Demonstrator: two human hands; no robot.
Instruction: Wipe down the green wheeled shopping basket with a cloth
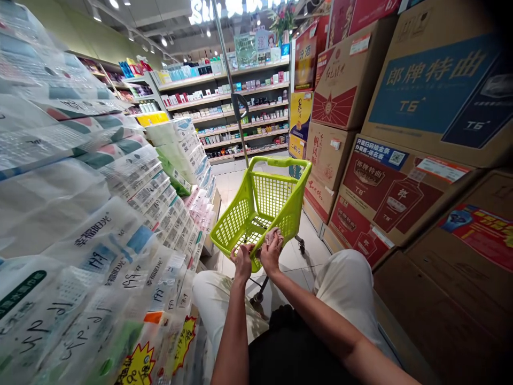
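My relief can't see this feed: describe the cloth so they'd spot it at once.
Find the bright green shopping cart in the aisle between wrapped packs on the left and cartons on the right. At its near end, toward the right side, the person's right grip holds a crumpled cloth. Its dull pinkish folds stand out from the cart's vivid green walls.

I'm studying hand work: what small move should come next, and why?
Probably slide the crumpled cloth along the green cart's rim: the right hand holds it beside that edge, while the left hand, at the near end, seems placed to steady things.
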